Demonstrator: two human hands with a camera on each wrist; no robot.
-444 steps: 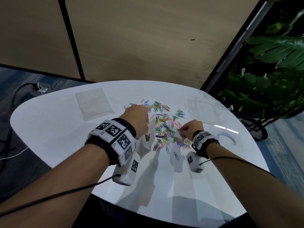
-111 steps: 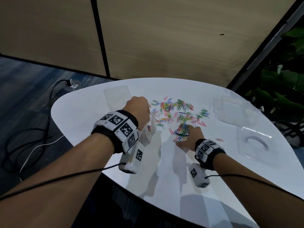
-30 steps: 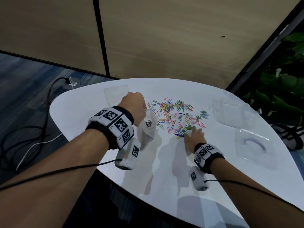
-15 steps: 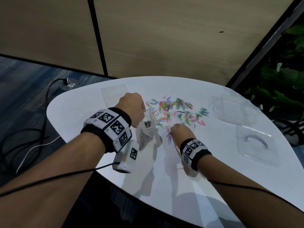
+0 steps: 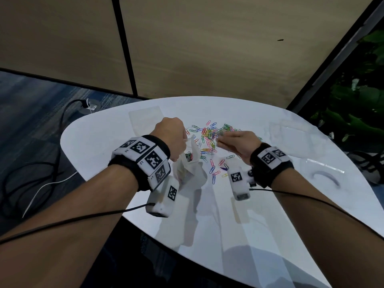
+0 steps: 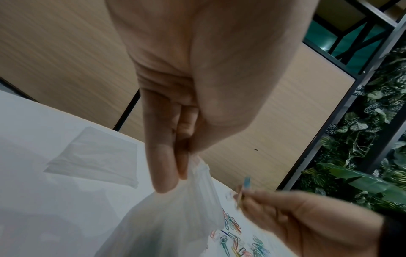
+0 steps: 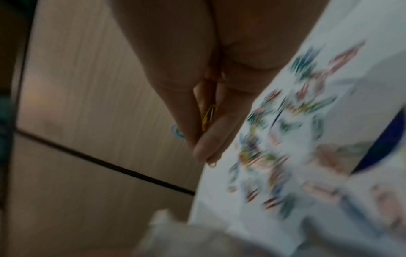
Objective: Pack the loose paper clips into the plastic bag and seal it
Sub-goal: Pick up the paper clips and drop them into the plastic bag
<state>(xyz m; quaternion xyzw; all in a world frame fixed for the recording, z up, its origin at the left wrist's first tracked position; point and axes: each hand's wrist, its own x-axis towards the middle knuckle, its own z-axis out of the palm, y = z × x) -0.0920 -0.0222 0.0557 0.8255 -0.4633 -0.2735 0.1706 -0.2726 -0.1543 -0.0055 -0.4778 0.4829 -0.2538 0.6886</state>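
Left hand (image 5: 173, 136) pinches the plastic bag (image 5: 190, 169) rim, bag hanging above the bench (image 5: 99, 142), some clips inside. Right hand (image 5: 239, 145) pinches a few paper clips (image 7: 209, 115), raised just beside the bag mouth. Loose clip pile (image 5: 209, 138) lies on the bench beyond.

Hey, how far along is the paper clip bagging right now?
Some clips already show through the plastic bag, which the left hand pinches at its rim. The right hand holds a few clips in its grip, lifted near the bag. A big pile of clips remains on the table; the bag is unsealed.
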